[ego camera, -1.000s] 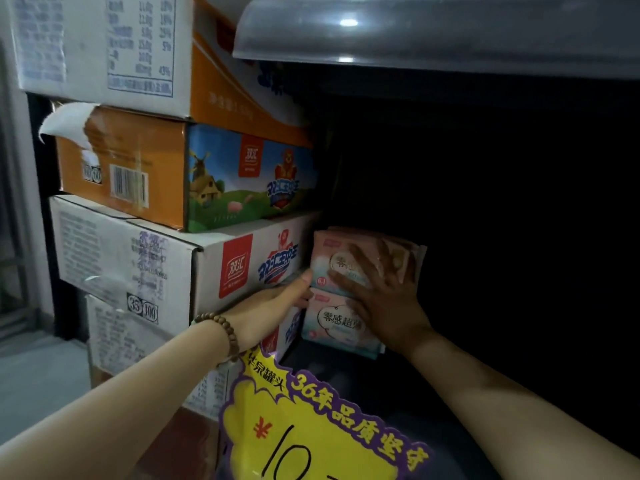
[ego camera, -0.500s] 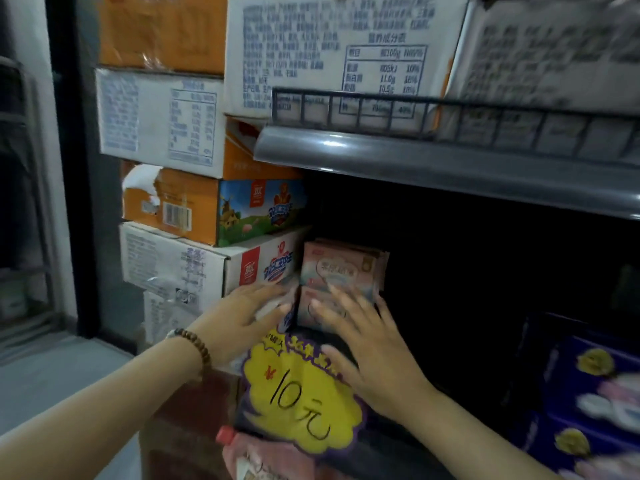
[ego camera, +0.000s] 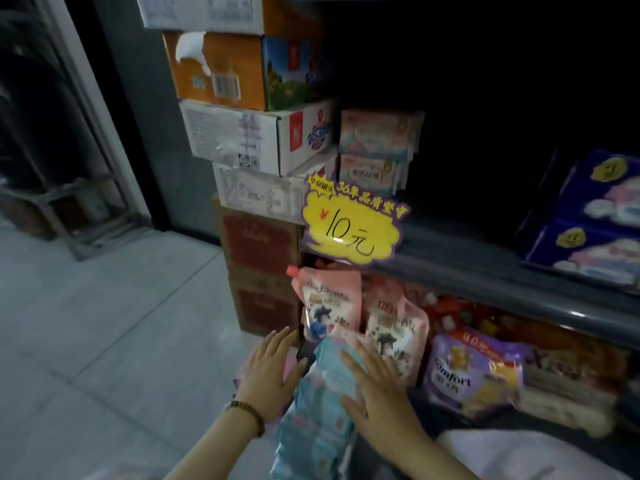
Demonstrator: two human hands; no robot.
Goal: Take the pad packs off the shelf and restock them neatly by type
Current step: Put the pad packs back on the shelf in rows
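Note:
Two stacks of pink pad packs (ego camera: 375, 152) stand one above the other at the left end of the dark shelf (ego camera: 485, 268), against the cartons. Low down, near my body, lies a heap of light-blue pad packs (ego camera: 318, 407), with pink packs (ego camera: 287, 367) beside it on the left. My right hand (ego camera: 374, 386) rests flat on the blue heap with straight fingers. My left hand (ego camera: 273, 365) lies flat, fingers spread, on the pink packs left of the heap.
Stacked cartons (ego camera: 256, 140) rise left of the shelf. A yellow price tag (ego camera: 353, 226) hangs from the shelf edge. Pink refill pouches (ego camera: 329, 303) and a purple softener bag (ego camera: 471, 375) fill the lower shelf. Dark-blue packs (ego camera: 595, 216) sit at the shelf's right. Grey floor tiles (ego camera: 104, 323) spread to the left.
Both hands left the pink packs on the shelf and dropped to the heap of packs low down. The view swung downward with them.

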